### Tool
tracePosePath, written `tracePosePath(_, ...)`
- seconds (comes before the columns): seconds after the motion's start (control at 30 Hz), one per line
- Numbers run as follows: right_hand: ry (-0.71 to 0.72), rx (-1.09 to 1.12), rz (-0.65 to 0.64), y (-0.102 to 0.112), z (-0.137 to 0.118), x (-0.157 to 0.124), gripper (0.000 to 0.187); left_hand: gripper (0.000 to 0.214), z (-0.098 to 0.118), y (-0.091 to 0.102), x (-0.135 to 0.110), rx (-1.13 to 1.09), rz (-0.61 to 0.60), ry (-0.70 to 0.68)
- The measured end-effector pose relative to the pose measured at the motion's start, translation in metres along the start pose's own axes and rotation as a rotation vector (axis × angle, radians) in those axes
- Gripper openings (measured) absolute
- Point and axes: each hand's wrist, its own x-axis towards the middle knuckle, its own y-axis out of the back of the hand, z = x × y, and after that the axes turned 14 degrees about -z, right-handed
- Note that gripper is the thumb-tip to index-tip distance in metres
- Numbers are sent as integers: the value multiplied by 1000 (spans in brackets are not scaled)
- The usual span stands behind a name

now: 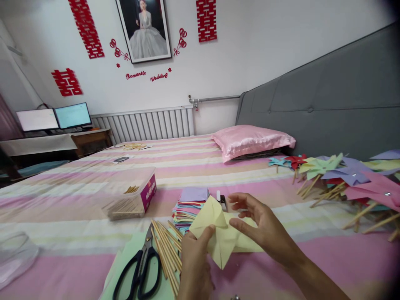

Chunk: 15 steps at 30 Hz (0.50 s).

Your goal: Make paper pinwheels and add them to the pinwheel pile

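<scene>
My left hand [198, 260] pinches a pale yellow paper pinwheel [220, 246], its thumb pressed near the middle where the paper is partly folded. To the right of it, my right hand [264, 229] is raised with its fingers apart and holds nothing. Behind the pinwheel and under the right hand lies more pale yellow paper [250, 243]. A stack of coloured paper squares [194, 194] stands just beyond, with a small black and white object [221, 201] beside it. Left of my left hand are loose wooden sticks [165, 250] and dark-handled scissors [137, 271], on light green paper [125, 250].
A clear plastic box [125, 206] with sticks stands at the left on the striped bedspread [181, 162]. Several finished pinwheels [353, 177] on sticks lie at the right. A pink pillow [253, 139] rests against the grey headboard [337, 87]. A phone [121, 159] lies farther back.
</scene>
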Motion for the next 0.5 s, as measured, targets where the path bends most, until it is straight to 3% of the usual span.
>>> tracePosePath(0.07, 33, -109, 7, 4, -6, -2, 23, 37, 1, 2, 3, -72, 20, -14)
tracePosePath(0.13, 51, -192, -78, 6, -9, -5, 15, 33, 2, 4, 5, -114, 43, -23)
tracePosePath(0.27, 6, -246, -381, 5, -7, -9, 27, 23, 2, 6, 7, -133, 64, -18)
tracePosePath(0.33, -60, -210, -469, 2, -4, -9, 35, 24, 1, 7, 7, -155, 51, -17)
tracePosePath(0.5, -94, -86, -459, -6, 4, -8, 27, 28, 0, 5, 4, -226, 15, 12)
